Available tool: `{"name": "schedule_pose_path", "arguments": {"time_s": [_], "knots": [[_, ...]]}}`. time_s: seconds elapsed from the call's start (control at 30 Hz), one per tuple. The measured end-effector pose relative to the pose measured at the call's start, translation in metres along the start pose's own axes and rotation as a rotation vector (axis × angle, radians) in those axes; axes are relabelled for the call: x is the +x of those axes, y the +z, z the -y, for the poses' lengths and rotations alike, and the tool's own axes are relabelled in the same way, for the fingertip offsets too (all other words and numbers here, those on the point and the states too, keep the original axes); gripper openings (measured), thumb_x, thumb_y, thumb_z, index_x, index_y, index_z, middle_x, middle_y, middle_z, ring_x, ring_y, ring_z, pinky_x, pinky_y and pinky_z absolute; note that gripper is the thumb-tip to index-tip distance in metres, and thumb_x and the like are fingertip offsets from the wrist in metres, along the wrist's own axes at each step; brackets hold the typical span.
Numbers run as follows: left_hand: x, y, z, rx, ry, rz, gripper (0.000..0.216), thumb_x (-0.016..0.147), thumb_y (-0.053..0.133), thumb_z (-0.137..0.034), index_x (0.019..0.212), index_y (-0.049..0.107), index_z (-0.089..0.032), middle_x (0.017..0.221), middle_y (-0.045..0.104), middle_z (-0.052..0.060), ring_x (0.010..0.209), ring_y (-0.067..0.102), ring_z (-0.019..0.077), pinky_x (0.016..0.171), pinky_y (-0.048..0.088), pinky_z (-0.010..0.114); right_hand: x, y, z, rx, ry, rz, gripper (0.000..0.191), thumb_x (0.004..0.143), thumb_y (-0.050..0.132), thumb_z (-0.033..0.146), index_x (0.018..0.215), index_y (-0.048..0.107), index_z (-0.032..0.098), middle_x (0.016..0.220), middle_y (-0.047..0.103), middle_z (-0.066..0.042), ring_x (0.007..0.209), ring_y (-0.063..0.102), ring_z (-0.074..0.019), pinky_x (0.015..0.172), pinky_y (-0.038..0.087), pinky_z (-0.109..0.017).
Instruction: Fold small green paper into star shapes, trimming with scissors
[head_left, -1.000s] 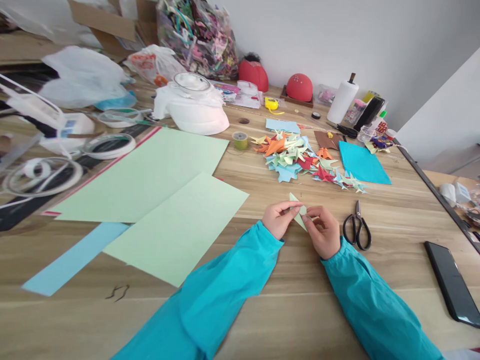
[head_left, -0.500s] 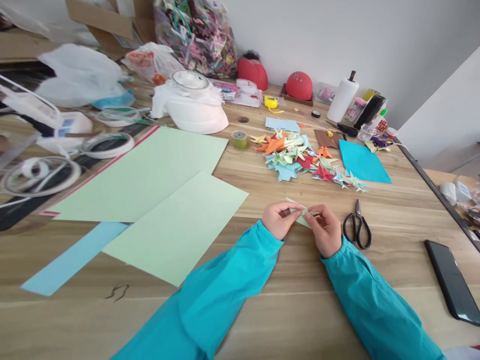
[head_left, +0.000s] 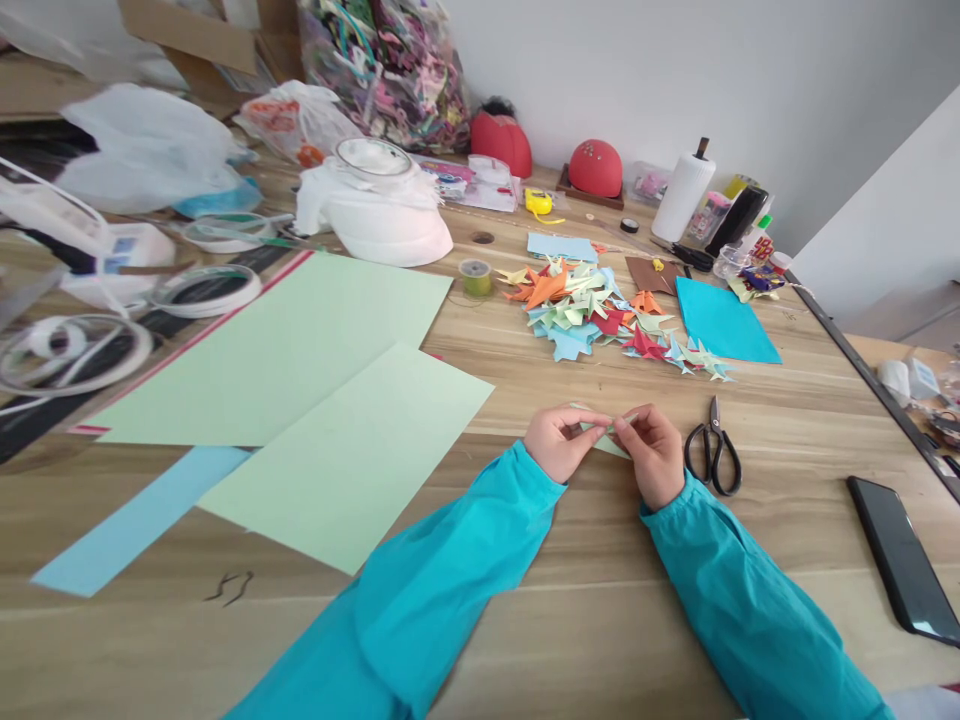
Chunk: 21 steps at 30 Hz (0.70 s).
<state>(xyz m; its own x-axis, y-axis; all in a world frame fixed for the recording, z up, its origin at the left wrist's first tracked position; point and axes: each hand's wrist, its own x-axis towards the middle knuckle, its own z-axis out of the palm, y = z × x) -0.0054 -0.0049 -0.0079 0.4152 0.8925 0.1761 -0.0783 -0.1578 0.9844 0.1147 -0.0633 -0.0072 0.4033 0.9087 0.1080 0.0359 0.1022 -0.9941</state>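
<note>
A small piece of pale green paper (head_left: pixel 616 446) is pinched between my two hands just above the wooden table. My left hand (head_left: pixel 561 440) is closed on its left side, thumb and forefinger together. My right hand (head_left: pixel 652 455) pinches the other side, its fingertips nearly touching those of the left. Fingers cover much of the paper, so its folds are hard to make out. Close to the right hand lie black-handled scissors (head_left: pixel 714 450). Beyond the hands is a pile of folded paper cranes (head_left: pixel 577 305) in several colours.
Large pale green sheets (head_left: pixel 352 455) and a blue strip (head_left: pixel 139 525) lie to the left. A phone (head_left: pixel 904 555) rests at the right. Farther back are a thread spool (head_left: pixel 476 278), a turquoise sheet (head_left: pixel 727 320), a yellow tape measure (head_left: pixel 538 203) and rolls of white tape (head_left: pixel 206 290).
Both hands keep hold of the green paper, and their fingers have shifted slightly along it. More of its lower edge shows below the fingertips. The whole view has moved a little.
</note>
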Motion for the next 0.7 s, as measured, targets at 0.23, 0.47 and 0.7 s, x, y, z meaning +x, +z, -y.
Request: {"name": "schedule_pose_path", "arguments": {"time_s": [0.23,0.47,0.7], "knots": [[-0.0007,0.0003,-0.0018,0.017,0.005,-0.004,0.012,0.065,0.064,-0.022,0.072,0.071,-0.014,0.065,0.063,0.005,0.055,0.051,0.0111,0.050,0.039,0.023,0.0015,0.0002,-0.0009,0.003,0.015,-0.005,0.025,0.069,0.066,0.040,0.069,0.052,0.019,0.055,0.053,0.003,0.053,0.053,-0.0108,0.050,0.045,-0.023],[-0.0010,0.0006,-0.0031,-0.027,-0.018,0.008,0.013,0.065,0.065,-0.024,0.071,0.071,-0.014,0.070,0.065,0.006,0.061,0.055,0.0134,0.053,0.040,0.024,0.0019,-0.0001,0.0014,-0.055,-0.015,-0.023,0.026,0.069,0.066,0.041,0.069,0.052,0.019,0.056,0.055,0.003,0.052,0.053,-0.0115,0.050,0.044,-0.024],[-0.0008,0.0017,-0.0042,0.009,-0.128,-0.041,0.018,0.055,0.072,-0.027,0.067,0.070,-0.014,0.050,0.054,-0.001,0.041,0.033,0.0055,0.039,0.025,0.021,0.0011,0.0017,0.0030,-0.015,-0.005,-0.016,0.026,0.067,0.067,0.040,0.067,0.052,0.019,0.054,0.053,0.003,0.050,0.051,-0.0104,0.050,0.044,-0.024]]}}
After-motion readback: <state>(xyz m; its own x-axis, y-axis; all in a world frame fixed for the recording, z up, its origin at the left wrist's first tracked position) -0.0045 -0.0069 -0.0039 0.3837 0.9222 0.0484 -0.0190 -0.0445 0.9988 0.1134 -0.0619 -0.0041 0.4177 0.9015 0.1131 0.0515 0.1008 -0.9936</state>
